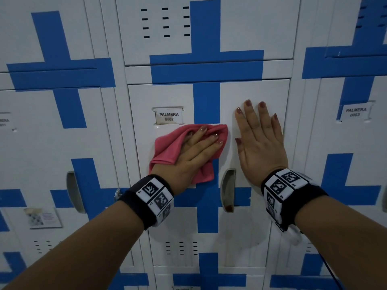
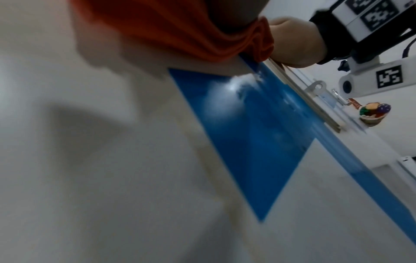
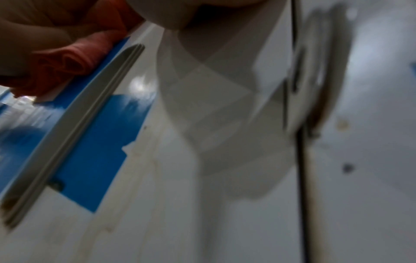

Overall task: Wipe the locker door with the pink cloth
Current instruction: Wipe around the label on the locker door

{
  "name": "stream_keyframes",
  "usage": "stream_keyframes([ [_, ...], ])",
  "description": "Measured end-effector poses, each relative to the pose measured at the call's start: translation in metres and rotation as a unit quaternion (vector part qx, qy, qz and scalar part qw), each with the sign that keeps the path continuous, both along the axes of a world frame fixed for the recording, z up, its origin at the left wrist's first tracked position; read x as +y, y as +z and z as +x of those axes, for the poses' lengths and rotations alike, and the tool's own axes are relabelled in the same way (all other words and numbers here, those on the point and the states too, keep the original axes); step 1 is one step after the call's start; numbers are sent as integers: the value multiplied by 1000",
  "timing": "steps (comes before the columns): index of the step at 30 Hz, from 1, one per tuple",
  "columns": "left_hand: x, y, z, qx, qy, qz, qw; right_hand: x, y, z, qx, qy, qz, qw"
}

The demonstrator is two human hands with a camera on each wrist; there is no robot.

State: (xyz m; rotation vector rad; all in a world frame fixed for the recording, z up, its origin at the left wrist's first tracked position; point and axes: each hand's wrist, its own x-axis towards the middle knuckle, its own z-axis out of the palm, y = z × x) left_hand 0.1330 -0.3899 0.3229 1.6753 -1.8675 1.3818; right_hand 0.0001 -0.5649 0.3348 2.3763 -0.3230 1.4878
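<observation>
The locker door [image 1: 249,91] is white with a blue cross and a label reading PALMERA 0007 [image 1: 168,116]. The pink cloth [image 1: 167,147] lies bunched against the door just below the label, over the blue stripe. My left hand [image 1: 199,149] presses flat on the cloth with straight fingers. My right hand [image 1: 259,139] lies flat on the bare white door to the right of the cloth, fingers spread. In the left wrist view the cloth [image 2: 180,30] bunches at the top; in the right wrist view the cloth [image 3: 67,65] shows at upper left.
A recessed grey handle [image 1: 228,189] sits on the door just below and between my hands. Neighbouring lockers stand on both sides, one at the right labelled PALMERA 0003 [image 1: 355,112]. A sticker [image 1: 43,217] is on the lower left locker. Vent slots [image 1: 165,21] pierce the door above.
</observation>
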Motion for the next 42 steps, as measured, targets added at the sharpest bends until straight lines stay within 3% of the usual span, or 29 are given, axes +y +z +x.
stream_keyframes([
  [8,-7,-18,-2,-57,24,80,995,0,1,-1,1,6,1,1000],
  [16,21,-29,13,-134,47,128,982,-1,0,-1,11,-5,-1,1000],
  [24,28,-32,21,-47,58,10,997,0,0,0,9,-7,0,1000],
  [28,18,-26,6,-1,110,-34,993,0,0,0,5,-4,-1,1000],
  [35,-6,-21,-12,9,136,-27,990,0,-1,1,3,-6,0,1000],
  [42,-10,-32,-3,-52,79,31,995,0,-1,0,-1,1,-1,1000],
])
